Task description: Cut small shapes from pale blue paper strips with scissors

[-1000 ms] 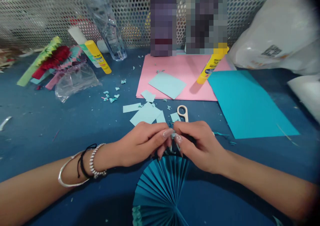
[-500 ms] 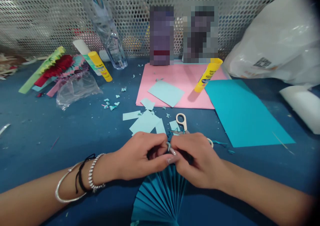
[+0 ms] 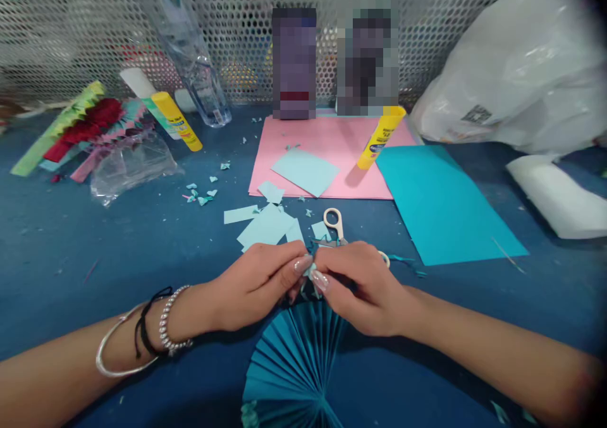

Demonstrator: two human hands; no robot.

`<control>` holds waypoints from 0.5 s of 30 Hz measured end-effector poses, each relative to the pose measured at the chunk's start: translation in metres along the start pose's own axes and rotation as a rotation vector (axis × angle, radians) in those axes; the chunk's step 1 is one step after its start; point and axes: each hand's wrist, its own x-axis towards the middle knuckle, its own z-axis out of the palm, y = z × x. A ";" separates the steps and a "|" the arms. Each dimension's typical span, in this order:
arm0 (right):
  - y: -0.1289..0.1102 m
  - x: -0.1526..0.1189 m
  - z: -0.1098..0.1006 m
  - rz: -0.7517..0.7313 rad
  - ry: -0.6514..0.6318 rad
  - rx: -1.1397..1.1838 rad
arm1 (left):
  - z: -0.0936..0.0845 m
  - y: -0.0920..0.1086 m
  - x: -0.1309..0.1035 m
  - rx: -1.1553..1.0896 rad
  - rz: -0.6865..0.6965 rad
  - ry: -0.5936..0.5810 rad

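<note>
Between my two hands is a small light-blue paper piece [image 3: 310, 269], pinched by the fingertips of both. My left hand [image 3: 265, 282] has its thumb pressed on the piece from the left. From the right, my right hand [image 3: 363, 286] grips it between thumb and bent fingers. A pleated teal paper fan [image 3: 294, 365] lies just below them, with a small light-blue bit [image 3: 249, 413] at its lower left edge. Scissors [image 3: 333, 220] with pale handles lie behind my right hand, which partly hides them. Light-blue paper cuttings [image 3: 265, 227] are spread beyond my left hand.
Pink sheets [image 3: 265, 156] bear an upright yellow glue stick [image 3: 379, 140]. A blue sheet [image 3: 450, 207] and a white plastic bag [image 3: 512, 67] are at right. Another glue stick [image 3: 177, 121], a bottle [image 3: 203, 86] and crinkled paper strips [image 3: 85, 128] are back left.
My left thumb has moved up onto the paper piece, and my right thumb has shifted lower. More of the piece and of the fan shows. The whole view has shifted slightly.
</note>
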 end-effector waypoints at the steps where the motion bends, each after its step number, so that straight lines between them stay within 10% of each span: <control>1: 0.000 0.000 0.000 0.012 0.010 0.004 | 0.000 0.000 0.000 -0.003 -0.003 0.011; 9: 0.003 0.000 0.005 0.217 0.088 -0.048 | 0.004 -0.004 0.001 -0.112 -0.076 0.144; 15: 0.006 0.003 0.006 0.110 0.501 -0.109 | 0.005 -0.008 0.003 -0.167 -0.181 0.300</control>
